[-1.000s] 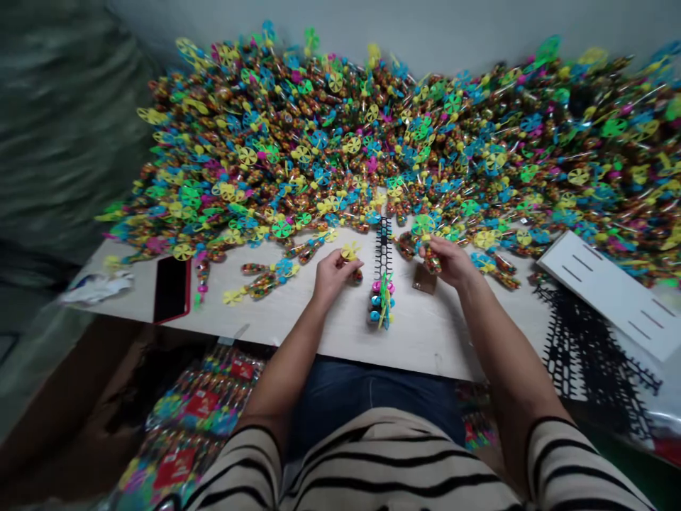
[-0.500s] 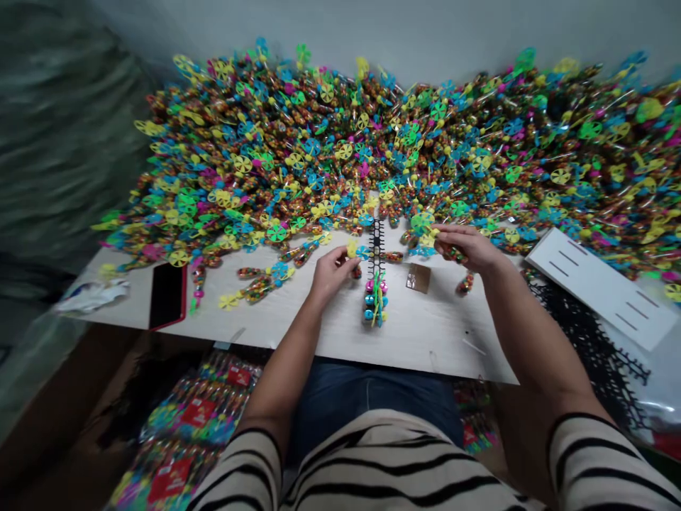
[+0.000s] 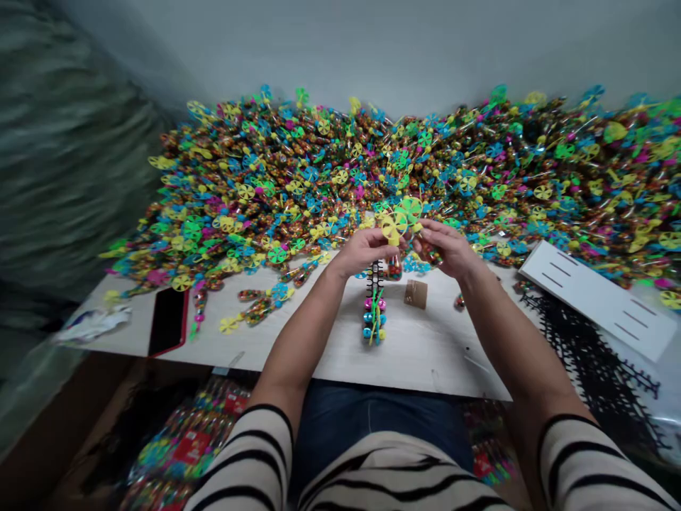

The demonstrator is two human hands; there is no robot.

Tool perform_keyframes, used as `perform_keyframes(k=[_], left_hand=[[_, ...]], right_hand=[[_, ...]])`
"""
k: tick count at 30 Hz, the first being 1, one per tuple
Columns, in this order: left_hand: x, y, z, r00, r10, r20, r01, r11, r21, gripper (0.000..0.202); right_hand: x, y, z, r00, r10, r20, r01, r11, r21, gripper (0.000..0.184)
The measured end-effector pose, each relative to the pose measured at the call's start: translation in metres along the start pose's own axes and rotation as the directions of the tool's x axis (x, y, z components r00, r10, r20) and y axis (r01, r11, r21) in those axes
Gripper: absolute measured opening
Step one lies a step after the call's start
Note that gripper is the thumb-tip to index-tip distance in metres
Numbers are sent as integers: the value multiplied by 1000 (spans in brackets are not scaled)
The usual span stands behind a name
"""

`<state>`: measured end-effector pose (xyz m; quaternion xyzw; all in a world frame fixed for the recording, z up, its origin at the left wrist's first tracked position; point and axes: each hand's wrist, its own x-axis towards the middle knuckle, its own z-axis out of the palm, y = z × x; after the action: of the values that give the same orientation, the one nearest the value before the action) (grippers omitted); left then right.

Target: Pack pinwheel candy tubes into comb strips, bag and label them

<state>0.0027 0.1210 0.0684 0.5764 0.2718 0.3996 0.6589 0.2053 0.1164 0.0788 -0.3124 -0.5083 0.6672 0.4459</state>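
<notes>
While the left hand (image 3: 364, 252) and right hand (image 3: 447, 248) pinch a pinwheel (image 3: 391, 228) and a candy tube (image 3: 428, 252) in their fingers, a big heap (image 3: 298, 177) remains, few on the black strip (image 3: 375, 273).

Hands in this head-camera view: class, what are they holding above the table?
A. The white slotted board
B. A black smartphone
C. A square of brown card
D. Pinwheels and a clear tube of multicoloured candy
D. The left hand holds at a yellow pinwheel and the right hand grips a clear candy tube, both raised above the table.
</notes>
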Motion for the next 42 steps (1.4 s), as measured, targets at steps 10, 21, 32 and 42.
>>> perform_keyframes(k=[10, 21, 32, 42], left_hand=[[-16, 2, -3, 992, 13, -127, -26, 995, -101, 40], [-34, 7, -1, 993, 5, -120, -25, 986, -167, 44], [-43, 10, -3, 994, -98, -57, 74, 941, -330, 50], [-28, -21, -60, 858, 57, -510, 36, 985, 169, 41]], right_hand=[[-7, -6, 20, 984, 110, 140, -130, 980, 147, 47], [-12, -3, 35, 1000, -17, 14, 16, 999, 28, 47], [-1, 31, 32, 995, 45, -94, -62, 980, -187, 54], [-25, 61, -12, 938, -64, -341, -28, 966, -258, 54]])
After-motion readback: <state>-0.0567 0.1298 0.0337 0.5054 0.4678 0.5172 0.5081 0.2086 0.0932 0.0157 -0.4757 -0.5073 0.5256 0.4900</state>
